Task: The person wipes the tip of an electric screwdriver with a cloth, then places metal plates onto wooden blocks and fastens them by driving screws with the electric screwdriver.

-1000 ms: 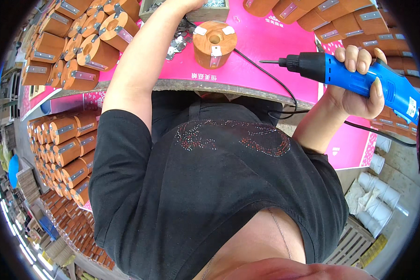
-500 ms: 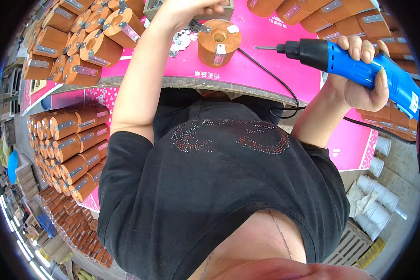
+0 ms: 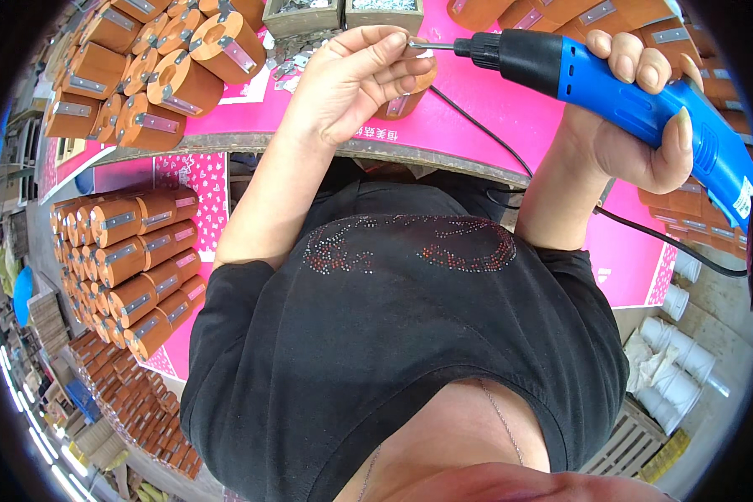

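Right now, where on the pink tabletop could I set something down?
Bare tabletop shows between the black cord and right forearm, below the blue driver; another patch lies between the left cylinder pile and left forearm. Crowded: around the left hand, metal plates, parts boxes and upper-right cylinder pile.

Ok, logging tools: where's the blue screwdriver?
The right hand holds the blue screwdriver, upper right in the head view, its bit at the fingertips of the left hand.

Production-type workshop: blue power screwdriver (image 3: 636,105) at right, metal-parts trays (image 3: 385,18) top centre, pink-covered bench (image 3: 510,105), matching wooden cylinders (image 3: 182,79) stacked upper left and mid-left, white buckets (image 3: 678,381) lower right.
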### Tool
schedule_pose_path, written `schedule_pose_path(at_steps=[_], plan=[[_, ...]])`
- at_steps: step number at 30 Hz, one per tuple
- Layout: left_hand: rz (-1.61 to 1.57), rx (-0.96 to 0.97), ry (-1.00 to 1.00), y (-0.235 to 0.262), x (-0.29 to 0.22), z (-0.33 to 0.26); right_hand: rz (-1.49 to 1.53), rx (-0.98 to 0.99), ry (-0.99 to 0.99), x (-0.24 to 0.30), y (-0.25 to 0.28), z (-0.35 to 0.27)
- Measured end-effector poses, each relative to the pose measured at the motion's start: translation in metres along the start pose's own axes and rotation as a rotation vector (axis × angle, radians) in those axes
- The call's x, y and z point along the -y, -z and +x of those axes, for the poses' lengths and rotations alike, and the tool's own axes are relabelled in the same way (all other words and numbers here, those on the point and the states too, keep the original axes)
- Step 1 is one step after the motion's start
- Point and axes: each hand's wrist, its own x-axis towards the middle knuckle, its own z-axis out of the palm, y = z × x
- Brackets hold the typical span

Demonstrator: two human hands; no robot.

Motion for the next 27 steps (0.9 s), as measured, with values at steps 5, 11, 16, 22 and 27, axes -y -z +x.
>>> schedule_pose_path(at_steps=[5,11,16,22,27], plan=[[-0.021,-0.004,0.008,-0.001,0.002,-0.003,0.003,-0.003,-0.008,0.002,-0.001,-0.001],[0.091,0.024,-0.026,0.000,0.003,-0.005,0.007,0.047,-0.026,0.007,-0.003,0.001],[0.450,0.000,-0.119,-0.005,0.002,-0.008,0.028,0.118,-0.050,0.007,-0.005,0.004],[1.004,-0.033,-0.244,-0.008,-0.004,-0.009,0.029,0.237,-0.105,0.000,-0.004,0.018],[1.507,0.131,-0.655,0.012,-0.011,0.015,-0.349,-0.017,-0.108,-0.010,-0.060,0.033]])
